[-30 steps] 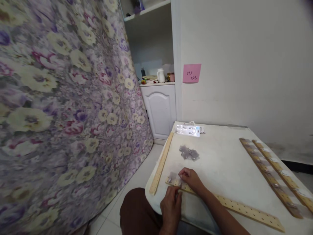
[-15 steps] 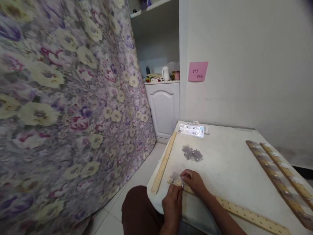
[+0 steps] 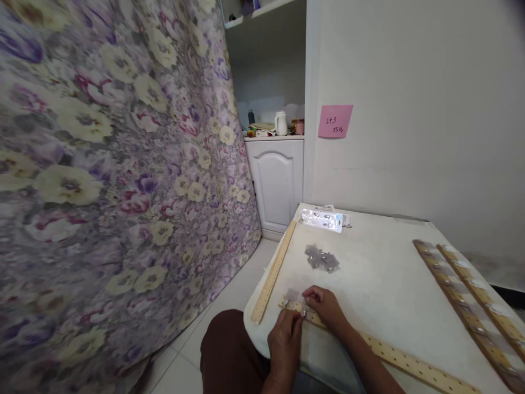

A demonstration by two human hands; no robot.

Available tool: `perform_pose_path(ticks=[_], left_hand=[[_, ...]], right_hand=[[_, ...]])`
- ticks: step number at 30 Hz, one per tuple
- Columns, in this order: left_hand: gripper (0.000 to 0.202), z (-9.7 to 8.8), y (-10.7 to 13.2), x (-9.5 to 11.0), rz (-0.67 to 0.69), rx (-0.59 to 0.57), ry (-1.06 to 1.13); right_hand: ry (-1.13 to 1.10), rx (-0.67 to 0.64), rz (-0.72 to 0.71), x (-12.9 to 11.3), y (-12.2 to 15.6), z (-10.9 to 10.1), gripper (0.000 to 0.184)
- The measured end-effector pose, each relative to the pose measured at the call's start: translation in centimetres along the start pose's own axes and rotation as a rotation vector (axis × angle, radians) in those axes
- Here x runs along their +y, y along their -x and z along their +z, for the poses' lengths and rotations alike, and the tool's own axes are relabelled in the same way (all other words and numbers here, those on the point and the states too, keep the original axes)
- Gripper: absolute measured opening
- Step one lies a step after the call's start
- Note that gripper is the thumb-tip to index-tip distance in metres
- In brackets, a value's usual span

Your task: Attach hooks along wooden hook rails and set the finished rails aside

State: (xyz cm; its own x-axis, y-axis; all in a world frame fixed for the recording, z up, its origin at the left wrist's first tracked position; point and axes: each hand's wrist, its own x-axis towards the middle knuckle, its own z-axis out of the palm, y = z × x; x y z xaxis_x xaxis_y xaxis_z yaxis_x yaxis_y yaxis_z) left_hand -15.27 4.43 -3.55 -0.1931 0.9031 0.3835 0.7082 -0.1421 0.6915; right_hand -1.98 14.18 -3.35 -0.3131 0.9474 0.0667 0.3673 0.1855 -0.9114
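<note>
A long pale wooden strip with rows of holes (image 3: 414,361) runs along the table's near edge, under both hands. Near its left end sits a clear plastic piece with a small metal hook (image 3: 287,302). My right hand (image 3: 327,307) reaches over the strip, thumb and fingers pinched at the edge of a second clear hook piece (image 3: 304,313). My left hand (image 3: 284,340) is closed at the strip's near side, its fingertips beside that metal hook; what they grip is hidden. Beyond the hands lies a pile of similar clear hook pieces (image 3: 322,259).
Another perforated strip (image 3: 273,273) lies along the table's left side. Packaged hooks (image 3: 321,219) rest at the far left corner. Two wooden strips with clear pieces on them (image 3: 461,298) lie at the right. A flowered curtain (image 3: 123,191) hangs at the left.
The camera view has shifted slightly. My left hand has drawn back a little from the hook, leaving more of it in sight. My right hand stays pinched in nearly the same place.
</note>
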Motion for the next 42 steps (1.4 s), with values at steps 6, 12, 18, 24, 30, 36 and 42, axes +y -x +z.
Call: perform_pose_path(ticks=[6,12,18,24,30,36,42], left_hand=[[0.018,-0.1,-0.1,0.0,0.002,0.010,0.011],[0.018,-0.5,-0.1,0.1,-0.016,0.035,0.043],[0.019,-0.3,0.0,-0.1,0.008,0.023,0.062],[0.017,0.0,-0.1,-0.3,0.010,0.037,0.033],[0.016,0.1,-0.1,-0.2,-0.024,-0.005,-0.010],[0.016,0.4,0.0,-0.5,-0.021,-0.019,-0.035],[0.017,0.3,-0.1,-0.2,-0.011,-0.001,-0.045]], right_hand=[[-0.005,-0.003,0.021,0.0,0.0,0.0,0.021],[0.000,0.001,0.021,0.0,0.0,0.0,0.021],[-0.005,0.000,0.017,0.3,0.0,0.1,0.021],[-0.011,-0.005,0.010,0.1,0.1,-0.1,0.020],[0.001,0.017,-0.009,-0.2,0.2,-0.2,0.021],[-0.023,0.007,-0.007,-0.1,0.2,-0.2,0.021],[-0.024,0.004,-0.009,0.1,0.2,0.0,0.020]])
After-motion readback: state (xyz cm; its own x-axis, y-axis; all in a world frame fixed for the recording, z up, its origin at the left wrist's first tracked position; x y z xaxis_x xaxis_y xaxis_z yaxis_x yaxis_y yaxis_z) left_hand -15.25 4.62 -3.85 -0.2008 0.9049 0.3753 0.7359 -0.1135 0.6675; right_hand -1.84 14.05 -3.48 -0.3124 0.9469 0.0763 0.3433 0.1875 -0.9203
